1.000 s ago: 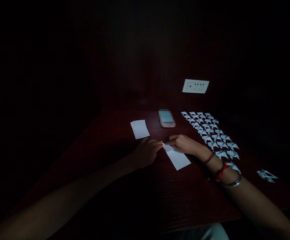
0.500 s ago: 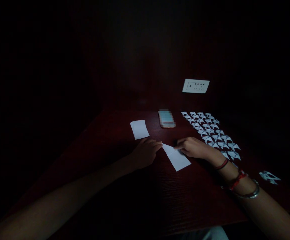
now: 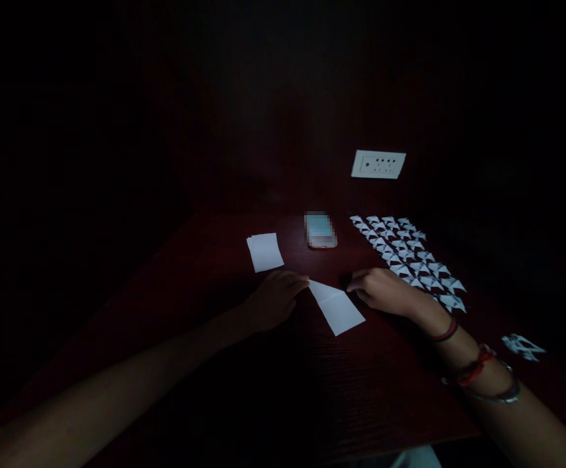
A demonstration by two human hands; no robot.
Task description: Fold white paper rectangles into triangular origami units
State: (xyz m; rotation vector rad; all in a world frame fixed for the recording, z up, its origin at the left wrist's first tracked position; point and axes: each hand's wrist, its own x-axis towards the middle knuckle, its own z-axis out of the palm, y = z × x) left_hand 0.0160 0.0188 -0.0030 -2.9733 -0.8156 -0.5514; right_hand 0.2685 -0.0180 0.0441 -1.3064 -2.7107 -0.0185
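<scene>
Dimly lit, a white paper sheet [image 3: 341,313] is seen on a dark red-brown counter [image 3: 341,390], placed between 2 bare hands. Its far end is narrowed to a point, and a crease is marked across it where the wider near part is met. That point is touched by the fingertips of the left hand [image 3: 274,300], on which a ring [image 3: 289,279] is worn; whether the grip is pinched on the paper or only pressed to it cannot be told. Just beside the sheet's right corner, the right hand [image 3: 383,290] is held with fingers bent; contact with the paper, and how far the grip is closed, cannot be made out. On the right wrist and forearm, a dark red band [image 3: 445,331], a red cord bracelet [image 3: 478,372] and a metal bangle [image 3: 502,395] are worn. Beyond the left hand, a small stack of white paper [image 3: 266,252] is laid near a smartphone [image 3: 320,227], its screen blurred. To the right, folded paper figures [image 3: 422,267] are arranged in rows. Above, a white socket panel [image 3: 378,164] is mounted.
</scene>
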